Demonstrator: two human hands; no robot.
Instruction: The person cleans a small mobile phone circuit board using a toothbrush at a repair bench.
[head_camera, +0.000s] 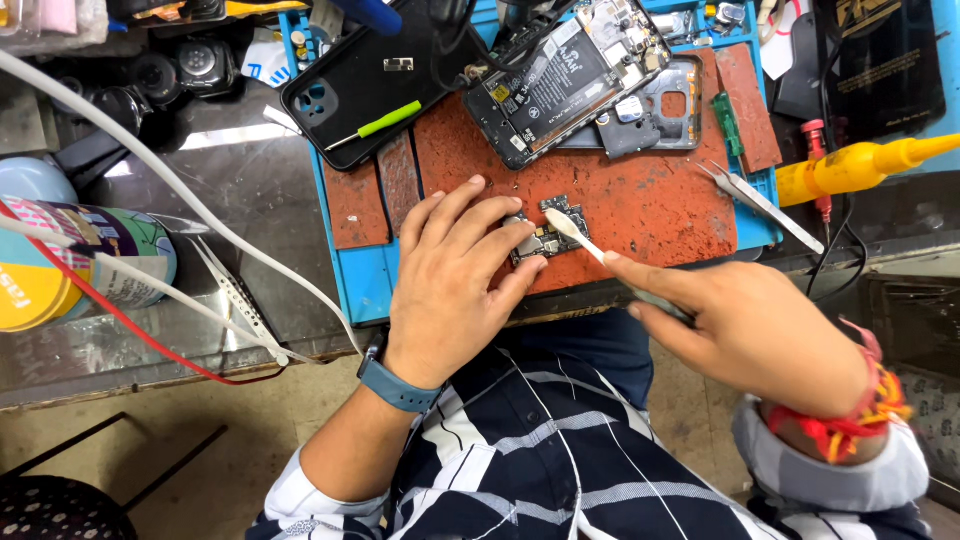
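Note:
A small dark circuit board lies on the worn red mat near the table's front edge. My left hand rests flat beside it, fingertips pressing its left end. My right hand grips a pale brush-like tool, whose whitish tip touches the board's top. An opened phone with its battery exposed lies further back on the mat.
A black phone back cover with a green-handled screwdriver sits at the back left. Metal tweezers lie on the right, beside a yellow squeeze bottle. White and red cables cross the left side near a colourful can.

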